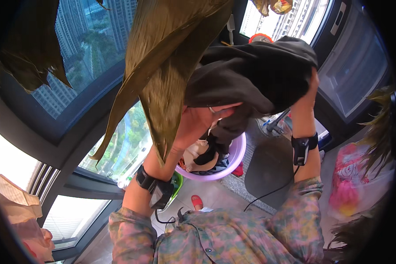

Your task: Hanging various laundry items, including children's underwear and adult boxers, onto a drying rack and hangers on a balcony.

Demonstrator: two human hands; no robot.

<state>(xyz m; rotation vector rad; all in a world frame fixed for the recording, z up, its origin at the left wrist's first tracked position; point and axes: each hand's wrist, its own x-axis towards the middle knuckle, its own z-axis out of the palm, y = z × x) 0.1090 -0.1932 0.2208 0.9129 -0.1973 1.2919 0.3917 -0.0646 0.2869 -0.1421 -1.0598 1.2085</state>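
Observation:
A black cloth garment is held up at chest height between my two hands. My left hand, with a ring on a finger, grips the garment's lower left part; a long dried leaf hides some of that hand. At the right end, my right hand has its fingers in the fabric, partly covered by its folds. A loose part of the garment hangs down over a light purple basin. Inside the basin lie beige and dark clothes.
Large dried leaves hang close in front at upper left, and more leaves at right. A green container stands beside the basin. Windows line the left. A clear bag with pink items is at right.

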